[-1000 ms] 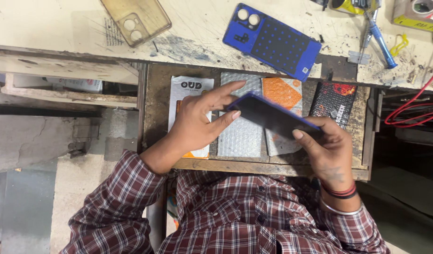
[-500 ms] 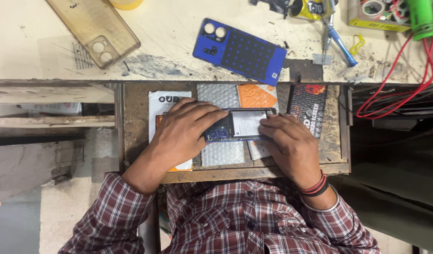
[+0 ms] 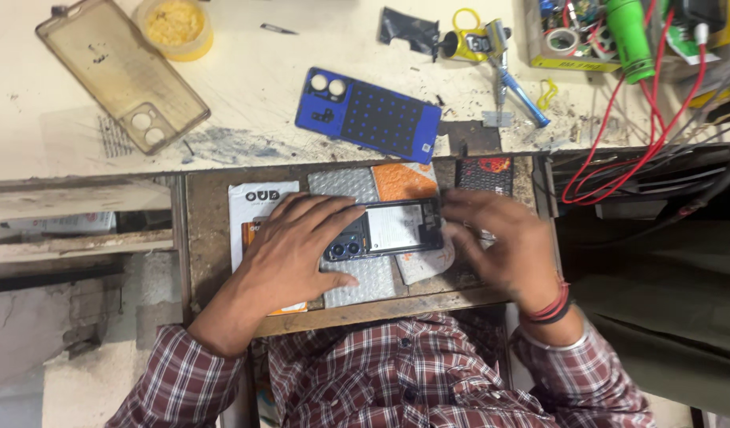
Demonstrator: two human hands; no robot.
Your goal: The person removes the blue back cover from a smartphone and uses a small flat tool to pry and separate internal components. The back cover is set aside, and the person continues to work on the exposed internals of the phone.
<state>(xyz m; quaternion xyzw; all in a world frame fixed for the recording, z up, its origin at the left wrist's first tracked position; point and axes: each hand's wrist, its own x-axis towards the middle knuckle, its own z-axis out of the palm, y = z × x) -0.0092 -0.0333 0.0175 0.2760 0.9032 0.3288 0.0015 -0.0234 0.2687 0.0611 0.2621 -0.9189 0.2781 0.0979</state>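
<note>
While the head camera looks straight down, the left hand (image 3: 289, 254) lies spread over the camera end of an opened phone (image 3: 385, 232), fingers pressing it flat, and the right hand (image 3: 503, 246) grips its other end, fingers curled round the edge (this hand is blurred). The phone lies lengthwise over an open wooden drawer (image 3: 202, 238), resting on silver bubble pouches (image 3: 345, 186). With its back off it looks light, stiff and fragile; I would hold it by the long edges, clear of the bare insides. On the worktop (image 3: 246, 95) above lie the blue back cover (image 3: 369, 117), a clear case (image 3: 123, 75), a yellow tub (image 3: 174, 28), a blue-handled tool (image 3: 515, 83) and red wires (image 3: 658, 119), none blocking the hands.
</note>
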